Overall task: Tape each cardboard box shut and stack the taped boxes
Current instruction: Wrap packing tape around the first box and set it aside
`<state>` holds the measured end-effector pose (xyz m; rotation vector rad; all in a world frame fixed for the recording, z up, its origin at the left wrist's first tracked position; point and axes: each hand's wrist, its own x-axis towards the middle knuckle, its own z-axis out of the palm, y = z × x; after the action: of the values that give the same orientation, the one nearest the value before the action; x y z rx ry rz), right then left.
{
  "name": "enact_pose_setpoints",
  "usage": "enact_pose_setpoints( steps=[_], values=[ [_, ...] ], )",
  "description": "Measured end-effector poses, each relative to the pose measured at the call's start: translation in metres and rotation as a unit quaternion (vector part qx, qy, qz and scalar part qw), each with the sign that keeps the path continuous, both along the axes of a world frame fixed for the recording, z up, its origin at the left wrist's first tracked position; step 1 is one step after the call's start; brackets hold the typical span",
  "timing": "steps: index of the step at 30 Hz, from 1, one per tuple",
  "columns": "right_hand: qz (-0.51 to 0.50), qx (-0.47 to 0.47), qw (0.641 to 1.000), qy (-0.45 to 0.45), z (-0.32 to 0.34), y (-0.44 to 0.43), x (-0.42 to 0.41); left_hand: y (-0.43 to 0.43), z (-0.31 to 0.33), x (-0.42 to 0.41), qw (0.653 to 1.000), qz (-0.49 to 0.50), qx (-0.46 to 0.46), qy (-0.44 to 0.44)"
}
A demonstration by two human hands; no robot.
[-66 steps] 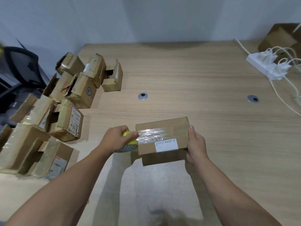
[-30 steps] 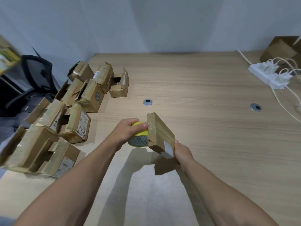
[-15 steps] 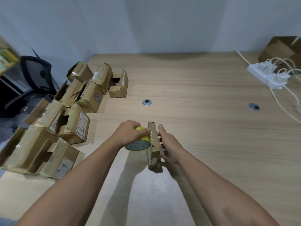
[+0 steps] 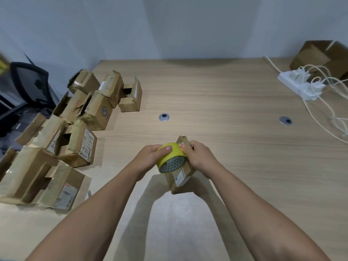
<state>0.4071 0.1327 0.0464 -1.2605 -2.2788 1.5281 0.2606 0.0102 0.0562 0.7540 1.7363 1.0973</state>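
A handwritten "2" shows on a box (image 4: 49,135) in the left pile. Black scrawl on the neighbouring box (image 4: 79,140) and all printed labels are too small to read.

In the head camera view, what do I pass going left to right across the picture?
Black mesh office chair → heap of brown cardboard boxes → left hand → yellow roll of tape → right hand → white power strip. The small cardboard box held in the right hand overlaps the roll, so I skip it.
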Motion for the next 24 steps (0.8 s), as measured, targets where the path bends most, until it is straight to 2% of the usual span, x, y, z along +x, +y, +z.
enact_pose_setpoints(
  steps=[5,9,16,20,24],
  values=[
    [0.018,0.061,0.996,-0.061,0.007,-0.002,-0.007,0.003,0.004,-0.002,1.0,0.019,-0.01,-0.005],
    [0.021,0.071,0.994,-0.081,0.01,-0.001,-0.008,0.007,0.001,-0.002,0.999,0.023,-0.027,0.015],
    [0.038,0.081,0.991,-0.102,0.011,-0.005,-0.013,0.004,-0.016,-0.006,0.986,0.006,-0.113,0.123],
    [0.033,0.077,0.991,-0.106,0.01,-0.004,-0.013,0.01,-0.019,-0.005,0.965,-0.027,-0.165,0.2],
    [-0.018,0.044,0.993,-0.109,0.009,-0.003,-0.015,0.02,-0.022,0.0,0.947,-0.052,-0.195,0.25]
  ],
)
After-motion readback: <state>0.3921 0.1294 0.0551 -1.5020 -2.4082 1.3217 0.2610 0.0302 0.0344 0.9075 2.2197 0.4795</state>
